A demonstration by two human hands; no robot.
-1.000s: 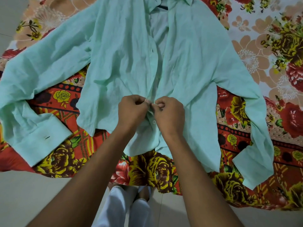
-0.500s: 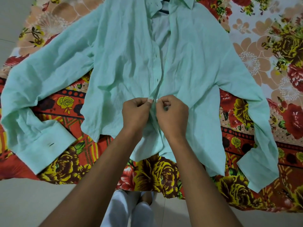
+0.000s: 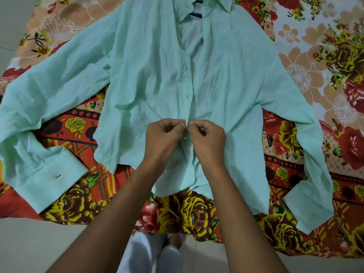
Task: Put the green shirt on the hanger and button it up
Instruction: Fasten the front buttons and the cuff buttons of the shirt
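1. Head view: crinkled green shirt [image 3: 149, 79] is spread flat on the floral bedsheet [image 3: 307, 62]; a dark hanger [image 3: 196, 14] is glimpsed at the collar.
2. The placket at mid-shirt is pinched by left hand [image 3: 164, 137] and right hand [image 3: 207, 139], fingers curled tight on cloth.
3. Lower placket is hidden behind the hands.

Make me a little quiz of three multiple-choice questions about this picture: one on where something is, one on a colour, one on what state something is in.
1. Where do the left hand and right hand work?
A. At the collar
B. On the front opening, low on the shirt
C. On a cuff

2. What colour is the shirt?
A. Mint green
B. Yellow
C. Navy

3. How is the upper front of the shirt?
A. Buttoned to the collar
B. Open, edges apart
C. Folded under

Answers: 1 B, both hands pinch the edges at the middle seam. 2 A, pale green against the floral bedspread. 3 B, a gap shows below the collar.
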